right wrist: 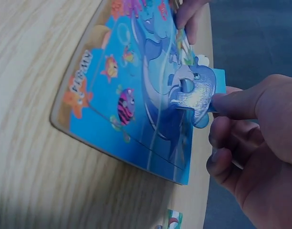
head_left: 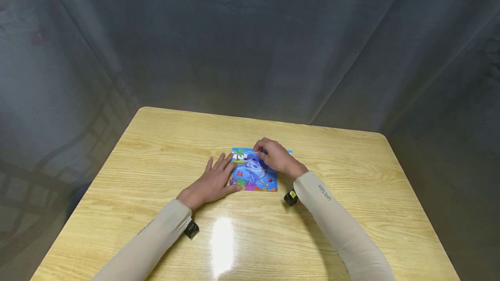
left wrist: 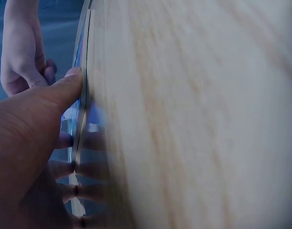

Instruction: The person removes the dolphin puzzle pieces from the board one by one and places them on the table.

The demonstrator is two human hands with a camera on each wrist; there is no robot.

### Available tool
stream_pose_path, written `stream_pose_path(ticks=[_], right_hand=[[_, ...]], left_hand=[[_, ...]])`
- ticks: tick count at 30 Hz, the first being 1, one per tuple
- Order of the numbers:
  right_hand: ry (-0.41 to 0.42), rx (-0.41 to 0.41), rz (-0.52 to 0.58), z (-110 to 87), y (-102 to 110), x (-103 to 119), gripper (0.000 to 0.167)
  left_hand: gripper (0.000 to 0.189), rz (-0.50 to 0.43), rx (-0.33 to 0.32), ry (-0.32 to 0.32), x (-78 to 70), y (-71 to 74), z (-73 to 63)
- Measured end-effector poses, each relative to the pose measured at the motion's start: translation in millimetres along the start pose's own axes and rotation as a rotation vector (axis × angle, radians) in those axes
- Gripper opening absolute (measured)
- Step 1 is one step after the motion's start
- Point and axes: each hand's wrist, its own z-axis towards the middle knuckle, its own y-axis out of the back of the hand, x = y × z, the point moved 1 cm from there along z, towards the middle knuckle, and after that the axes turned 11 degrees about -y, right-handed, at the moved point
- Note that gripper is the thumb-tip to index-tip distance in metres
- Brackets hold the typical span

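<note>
A jigsaw puzzle board (head_left: 250,179) with a dolphin, a palm tree and sea creatures lies on the wooden table. My left hand (head_left: 214,181) rests at the board's left side, fingers spread and fairly straight; in the left wrist view its thumb (left wrist: 67,88) touches the board's edge. Over the upper part of the board, my right hand (head_left: 275,156) pinches a puzzle piece (right wrist: 203,93) between thumb and fingers. That piece, seen in the right wrist view, shows part of the dolphin and is tilted up from the board. From the head view the right hand mostly hides it.
Another small colourful piece (right wrist: 175,219) lies on the table past the board's edge, partly cut off by the frame. The wooden table (head_left: 351,194) has rounded far corners. Behind it hangs a dark grey curtain (head_left: 234,47).
</note>
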Motion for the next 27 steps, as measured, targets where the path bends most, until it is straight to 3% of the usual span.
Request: stream_pose_path(ticks=[9,27], right_hand=[[0.011,-0.003,0.099,-4.8,14.4,-4.9,0.013],[-0.076,-0.035,0.09,-32.7,50.9,-53.1,0.014]], left_hand=[[0.077,0.009,-0.004,-0.001,0.4,-0.7,0.2],[0.074,0.008,-0.004,-0.005,-0.1,-0.7,-1.0]])
